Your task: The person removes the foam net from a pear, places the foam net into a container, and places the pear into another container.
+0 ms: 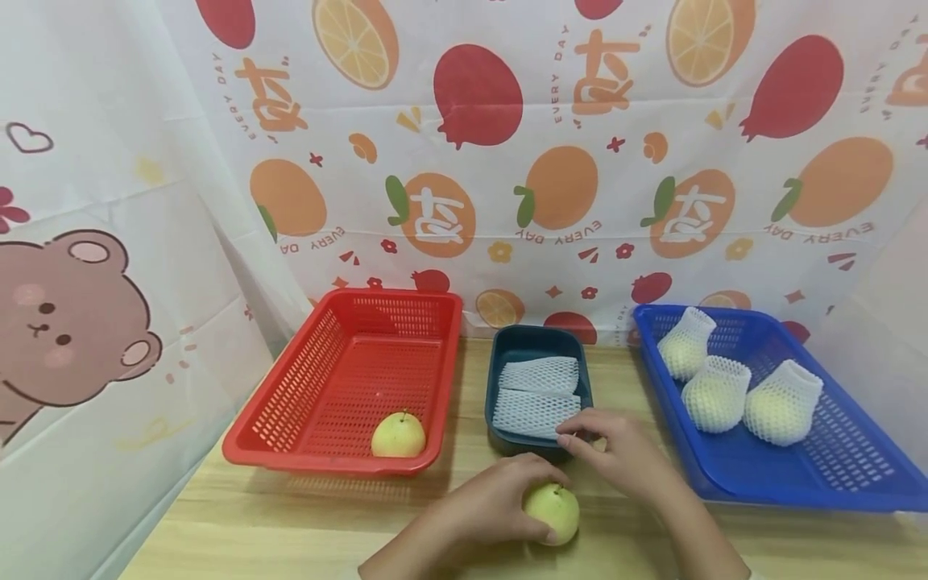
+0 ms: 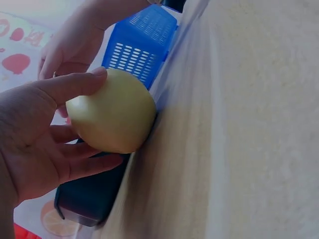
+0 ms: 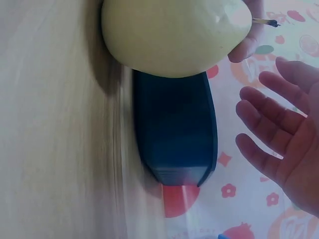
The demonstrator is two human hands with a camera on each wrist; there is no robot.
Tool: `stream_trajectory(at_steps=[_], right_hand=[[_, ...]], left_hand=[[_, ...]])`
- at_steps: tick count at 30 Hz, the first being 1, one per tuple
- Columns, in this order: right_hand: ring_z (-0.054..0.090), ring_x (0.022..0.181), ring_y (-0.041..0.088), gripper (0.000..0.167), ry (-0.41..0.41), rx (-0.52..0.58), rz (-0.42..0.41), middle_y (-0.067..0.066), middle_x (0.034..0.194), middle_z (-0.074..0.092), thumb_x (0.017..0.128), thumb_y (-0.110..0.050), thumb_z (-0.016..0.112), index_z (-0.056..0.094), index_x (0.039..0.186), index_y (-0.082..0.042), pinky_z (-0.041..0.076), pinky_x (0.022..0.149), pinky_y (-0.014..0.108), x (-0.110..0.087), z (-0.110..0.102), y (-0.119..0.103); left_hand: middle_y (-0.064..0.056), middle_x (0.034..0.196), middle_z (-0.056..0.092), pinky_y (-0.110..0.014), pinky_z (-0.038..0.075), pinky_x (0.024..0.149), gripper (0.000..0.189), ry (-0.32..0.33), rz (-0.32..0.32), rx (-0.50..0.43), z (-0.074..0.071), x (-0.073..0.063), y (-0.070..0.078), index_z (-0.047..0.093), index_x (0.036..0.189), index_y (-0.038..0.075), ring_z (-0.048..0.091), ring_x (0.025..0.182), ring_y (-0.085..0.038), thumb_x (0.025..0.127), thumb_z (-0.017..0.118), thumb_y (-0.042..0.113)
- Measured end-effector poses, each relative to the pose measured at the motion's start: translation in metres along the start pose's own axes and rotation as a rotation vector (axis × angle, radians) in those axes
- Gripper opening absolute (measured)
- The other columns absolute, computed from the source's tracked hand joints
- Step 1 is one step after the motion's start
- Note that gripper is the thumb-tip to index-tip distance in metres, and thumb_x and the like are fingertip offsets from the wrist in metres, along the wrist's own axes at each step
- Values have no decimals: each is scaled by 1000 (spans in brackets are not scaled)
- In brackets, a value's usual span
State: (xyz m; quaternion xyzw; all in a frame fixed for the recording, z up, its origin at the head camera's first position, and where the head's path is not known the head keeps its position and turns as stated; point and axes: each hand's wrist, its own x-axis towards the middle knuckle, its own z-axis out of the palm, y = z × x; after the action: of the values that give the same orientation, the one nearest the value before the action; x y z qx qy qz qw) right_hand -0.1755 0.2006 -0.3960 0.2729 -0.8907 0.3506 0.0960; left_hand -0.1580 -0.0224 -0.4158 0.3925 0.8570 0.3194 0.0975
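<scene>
My left hand (image 1: 500, 498) grips a pale yellow pear (image 1: 554, 514) on the wooden table, its thumb and fingers spread round the fruit's sides. In the right wrist view the pear's stem (image 3: 266, 22) points sideways. My right hand (image 1: 623, 453) is just over the front right corner of a dark teal box (image 1: 502, 441), holding nothing; its loosely bent fingers (image 3: 261, 117) show apart in the right wrist view. Inside that box lie two flat white foam net sleeves (image 1: 538, 374), one behind the other, the nearer one close to my right fingertips.
To the left stands a red basket (image 1: 250, 439) with one bare pear (image 1: 399, 435) in its front right corner. A blue basket (image 1: 761, 475) on the right holds three pears in white foam nets (image 1: 716, 395). Behind hangs a fruit-print cloth (image 1: 493, 185).
</scene>
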Motion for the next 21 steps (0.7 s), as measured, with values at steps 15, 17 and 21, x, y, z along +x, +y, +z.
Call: stream_trajectory(at_steps=[15,17,21], right_hand=[[63,104,14,40,77,354,-80,1,128,61,95,-8,62,58,133,-21,57,81,31,4,22,-34],[62,109,18,48,63,385,-61,1,135,56,94,-11,65,52,139,-24,57,84,31,7,27,-41],[60,117,23,65,52,421,-15,-2,143,49,88,-17,75,45,144,-31,55,91,34,15,36,-56]], left_hand=[[10,128,59,-24,55,77,60,249,-119,-338,-59,-23,16,55,134,29,59,101,-13,80,81,35],[11,128,59,-25,56,78,61,288,-135,-376,-67,-27,17,53,134,30,60,101,-15,80,82,34],[11,126,59,-27,57,78,58,358,-168,-414,-81,-34,16,54,131,32,61,103,-19,81,81,34]])
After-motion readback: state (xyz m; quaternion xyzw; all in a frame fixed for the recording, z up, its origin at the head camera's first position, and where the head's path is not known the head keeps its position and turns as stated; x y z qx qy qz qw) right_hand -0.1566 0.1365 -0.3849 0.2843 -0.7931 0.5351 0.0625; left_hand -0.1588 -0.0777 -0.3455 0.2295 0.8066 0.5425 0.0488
